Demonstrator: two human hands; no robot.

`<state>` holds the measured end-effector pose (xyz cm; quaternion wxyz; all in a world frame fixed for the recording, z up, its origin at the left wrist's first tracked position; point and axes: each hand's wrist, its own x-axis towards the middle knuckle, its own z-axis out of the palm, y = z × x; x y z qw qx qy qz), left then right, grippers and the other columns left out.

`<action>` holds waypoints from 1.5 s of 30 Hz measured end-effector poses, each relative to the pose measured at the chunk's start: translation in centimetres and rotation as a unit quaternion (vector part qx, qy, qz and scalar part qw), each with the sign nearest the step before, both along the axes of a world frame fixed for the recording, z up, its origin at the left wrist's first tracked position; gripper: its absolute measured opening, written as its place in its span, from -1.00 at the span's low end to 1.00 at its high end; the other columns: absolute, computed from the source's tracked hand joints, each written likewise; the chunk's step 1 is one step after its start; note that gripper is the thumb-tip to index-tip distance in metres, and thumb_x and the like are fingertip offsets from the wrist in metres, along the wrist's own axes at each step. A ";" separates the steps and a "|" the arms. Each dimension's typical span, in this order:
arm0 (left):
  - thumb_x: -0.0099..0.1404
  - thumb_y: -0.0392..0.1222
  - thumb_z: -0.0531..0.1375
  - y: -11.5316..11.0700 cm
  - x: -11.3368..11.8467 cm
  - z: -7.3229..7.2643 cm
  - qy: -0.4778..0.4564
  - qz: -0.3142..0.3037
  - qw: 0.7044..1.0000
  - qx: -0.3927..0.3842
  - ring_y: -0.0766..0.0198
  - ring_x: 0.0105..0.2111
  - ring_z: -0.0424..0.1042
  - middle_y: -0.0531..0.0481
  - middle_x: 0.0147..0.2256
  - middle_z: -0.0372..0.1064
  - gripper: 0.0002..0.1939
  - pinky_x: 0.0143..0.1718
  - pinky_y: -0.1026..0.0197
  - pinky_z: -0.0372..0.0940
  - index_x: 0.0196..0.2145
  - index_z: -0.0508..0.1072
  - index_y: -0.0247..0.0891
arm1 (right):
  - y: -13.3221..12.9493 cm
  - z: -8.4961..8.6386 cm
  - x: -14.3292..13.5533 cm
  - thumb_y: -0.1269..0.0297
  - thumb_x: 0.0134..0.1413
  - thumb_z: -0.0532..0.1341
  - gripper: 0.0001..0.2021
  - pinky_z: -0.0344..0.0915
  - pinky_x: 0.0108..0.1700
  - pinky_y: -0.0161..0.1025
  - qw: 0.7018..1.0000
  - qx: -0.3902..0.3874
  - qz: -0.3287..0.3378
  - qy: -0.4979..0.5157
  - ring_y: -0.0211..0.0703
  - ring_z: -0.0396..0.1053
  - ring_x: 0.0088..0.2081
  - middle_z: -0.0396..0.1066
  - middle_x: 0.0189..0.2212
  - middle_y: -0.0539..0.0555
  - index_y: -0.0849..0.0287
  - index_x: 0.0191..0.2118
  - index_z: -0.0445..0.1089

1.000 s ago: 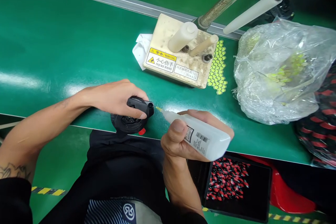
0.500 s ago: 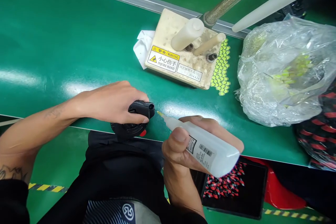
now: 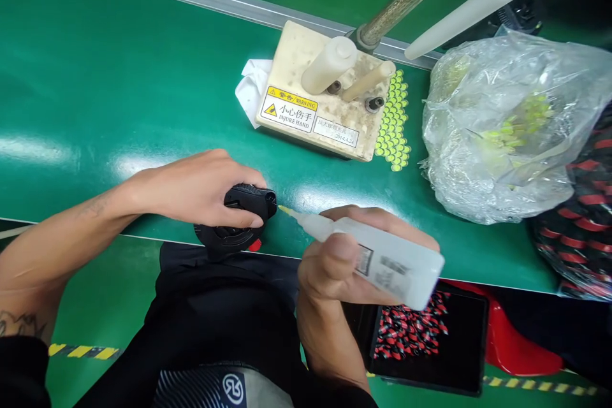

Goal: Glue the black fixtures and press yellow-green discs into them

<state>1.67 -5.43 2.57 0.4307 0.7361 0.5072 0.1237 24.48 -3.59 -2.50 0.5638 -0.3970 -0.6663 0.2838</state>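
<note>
My left hand is closed over a black device with a rounded body, a small red part and an upper arm-like piece; its exact kind does not show. The device rests at the near edge of the green table. In my right hand is a white squeeze bottle with a barcode label, held tilted. Its tapered nozzle, ending in a thin yellow tip, points left at the end of the device's upper piece. From this view I cannot tell whether the tip touches it.
A cream fixture block with warning labels stands on the table. Beside it lie white paper and many yellow-green discs. Plastic bags sit at right. Below the edge, a black tray holds red-and-black parts.
The bottle has turned flatter, its base rising, and its tip stays close to the device's end. The whole view has shifted slightly, with the background sliding left.
</note>
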 end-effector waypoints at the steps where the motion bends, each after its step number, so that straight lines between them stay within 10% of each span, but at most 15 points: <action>1: 0.39 0.08 0.28 0.0 0.0 0.0 -0.001 -0.002 1.000 0.002 0.30 -0.51 0.39 0.13 -0.45 0.51 -0.73 -0.40 0.21 0.06 -0.12 0.60 -0.12 | 0.2 0.3 -0.1 -0.01 0.15 0.43 -0.75 0.24 -0.54 -0.22 0.999 0.004 -0.026 0.041 -0.23 0.33 -0.52 0.35 -0.43 -0.06 0.02 -0.22 0.51; 10: 0.31 0.09 0.34 0.6 -1.6 -1.0 -0.014 0.020 0.998 -0.060 0.24 -0.40 0.47 0.09 -0.25 0.59 -0.52 -0.42 0.28 0.20 0.08 0.40 -0.12 | 2.0 -2.4 6.9 0.01 -0.14 0.59 -0.55 0.47 -0.25 -0.22 0.878 -0.350 0.084 0.315 -0.10 0.52 -0.23 0.52 -0.34 0.00 0.00 -0.16 0.49; 18: 0.29 0.17 0.35 2.0 -1.7 -3.7 -0.088 0.126 0.988 -0.019 0.07 -0.15 0.56 -0.08 -0.08 0.56 -0.58 -0.25 0.22 0.47 -0.03 0.52 -0.14 | 5.9 -5.3 14.7 0.08 0.13 0.43 -0.62 0.41 0.12 -0.02 0.973 -0.199 -0.082 0.083 0.02 0.51 0.08 0.55 0.02 0.23 0.11 -0.03 0.39; 23: 0.36 0.24 0.25 2.4 -0.8 -4.2 -0.138 0.167 0.976 0.033 0.05 -0.21 0.56 -0.13 -0.17 0.58 -0.55 -0.18 0.16 0.48 -0.12 0.58 -0.22 | 6.8 -6.1 16.8 0.07 0.12 0.41 -0.53 0.39 0.18 0.06 0.977 -0.164 -0.133 0.043 0.03 0.49 0.10 0.51 0.07 0.27 0.12 0.06 0.32; 27: 0.39 0.24 0.23 2.4 -1.0 -4.5 -0.140 0.168 0.975 0.035 0.06 -0.18 0.56 -0.14 -0.15 0.58 -0.55 -0.16 0.18 0.47 -0.12 0.59 -0.21 | 3.9 -6.2 15.1 0.18 0.22 0.37 -0.55 0.41 0.13 0.09 0.946 0.039 -0.314 -0.067 0.09 0.42 0.10 0.42 0.06 0.24 0.11 0.16 0.33; 32: 0.42 0.22 0.22 2.4 -1.2 -4.6 -0.143 0.158 0.976 0.041 0.07 -0.16 0.55 -0.14 -0.13 0.58 -0.56 -0.13 0.20 0.46 -0.11 0.59 -0.22 | 4.0 -5.4 11.3 0.17 0.44 0.11 -0.56 0.47 -0.19 -0.05 0.938 -0.005 -0.109 -0.328 0.07 0.48 -0.16 0.45 -0.12 0.23 0.18 0.32 0.30; 38: 0.43 0.19 0.22 2.4 -1.4 -4.4 -0.146 0.136 0.979 0.046 0.10 -0.17 0.56 -0.12 -0.14 0.59 -0.59 -0.16 0.21 0.45 -0.10 0.59 -0.23 | 9.8 -4.3 9.5 0.13 0.37 0.18 -0.45 0.40 -0.19 -0.06 0.876 -0.144 -0.168 -0.429 0.15 0.49 -0.17 0.50 -0.16 0.26 0.26 0.36 0.25; 45: 0.42 0.12 0.25 2.3 -0.8 -4.6 -0.189 0.122 0.973 0.042 0.17 -0.22 0.55 -0.08 -0.20 0.59 -0.63 -0.17 0.23 0.42 -0.13 0.58 -0.27 | 6.1 -5.2 9.6 0.18 0.40 0.11 -0.77 0.38 -0.09 -0.07 0.917 -0.028 -0.119 -0.379 0.03 0.43 -0.10 0.43 -0.08 0.23 0.17 -0.10 0.47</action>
